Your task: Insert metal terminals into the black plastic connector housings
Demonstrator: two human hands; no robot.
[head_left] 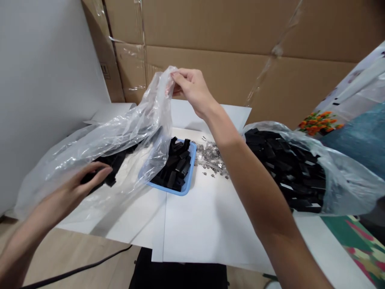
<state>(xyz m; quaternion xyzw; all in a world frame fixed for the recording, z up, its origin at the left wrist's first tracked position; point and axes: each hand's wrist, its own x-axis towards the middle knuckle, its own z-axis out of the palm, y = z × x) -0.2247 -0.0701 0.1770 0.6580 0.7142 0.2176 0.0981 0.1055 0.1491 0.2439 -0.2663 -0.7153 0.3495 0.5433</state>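
My right hand (191, 86) is raised above the table, its thumb and fingers pinching the edge of a clear plastic bag (162, 96) and holding it up. On the left, my left hand (88, 176) is at the bag's mouth, curled around some black plastic pieces (110, 180); its fingertips are partly hidden. More black pieces show inside the bag beyond it. Between the hands stands a blue plastic basket (185, 192), holding several black pieces (177, 166). Part of the bag drapes over the basket's left side.
Small metal parts (210, 154) lie in a heap right of the basket, partly behind my right forearm. At the right, another clear bag (343, 180) is full of black pieces. Cardboard (210, 72) stands behind the white table (204, 224). A black cable (90, 265) hangs below.
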